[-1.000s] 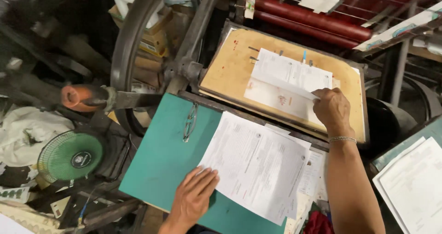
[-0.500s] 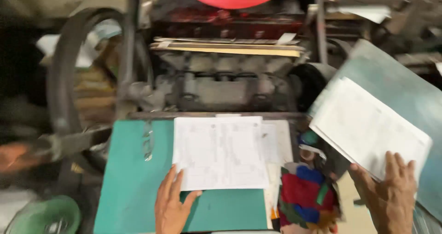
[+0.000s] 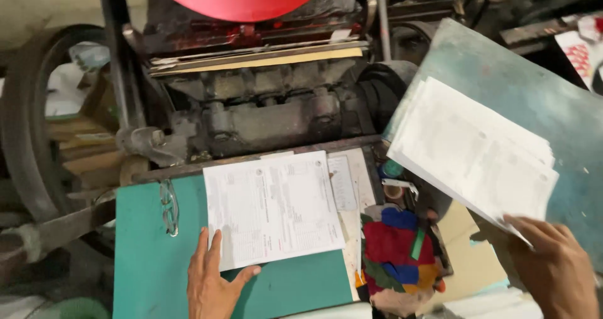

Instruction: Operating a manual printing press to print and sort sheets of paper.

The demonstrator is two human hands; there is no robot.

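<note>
Two hands, left hand (image 3: 213, 281) flat on one printed sheet (image 3: 271, 207), right hand (image 3: 556, 272) grasping paper stack (image 3: 474, 156)

No sleeves, gloves or rings are being worn: left hand (image 3: 213, 284) and right hand (image 3: 556, 272) are being shown bare.

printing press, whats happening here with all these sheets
A person stands at an old printing press. Their left hand rests flat on the near edge of a printed sheet lying on a green board. Their right hand touches the near corner of a stack of printed sheets on a blue-grey board to the right. Coloured rags sit between the two boards.
</note>
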